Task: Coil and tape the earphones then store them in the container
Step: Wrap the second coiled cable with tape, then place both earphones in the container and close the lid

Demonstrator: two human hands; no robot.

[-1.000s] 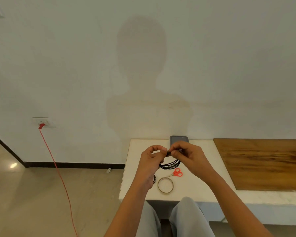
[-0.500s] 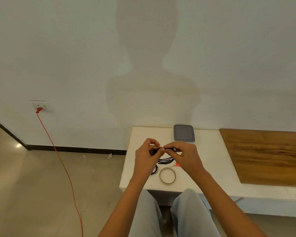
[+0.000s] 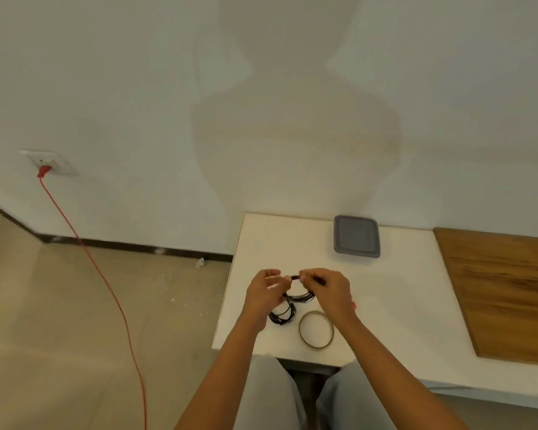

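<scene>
Left hand [image 3: 266, 291] and right hand [image 3: 326, 290] each pinch the top of the black earphones coil [image 3: 302, 296], grip closed on it. The pinched stretch runs side to side and the loops hang toward the surface [image 3: 401, 305]. The grey container [image 3: 357, 236] lies beyond, nearer the right hand. Against half a second earlier the pinch looks the same; only the view has tilted down

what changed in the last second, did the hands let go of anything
Nothing was let go or picked up. The left hand and right hand keep pinching the top of the earphone coil above the table. The head tipped down, so the grey container now shows whole, and the red scissors are almost hidden behind the right hand. The tape roll and second coil lie where they were.
</scene>
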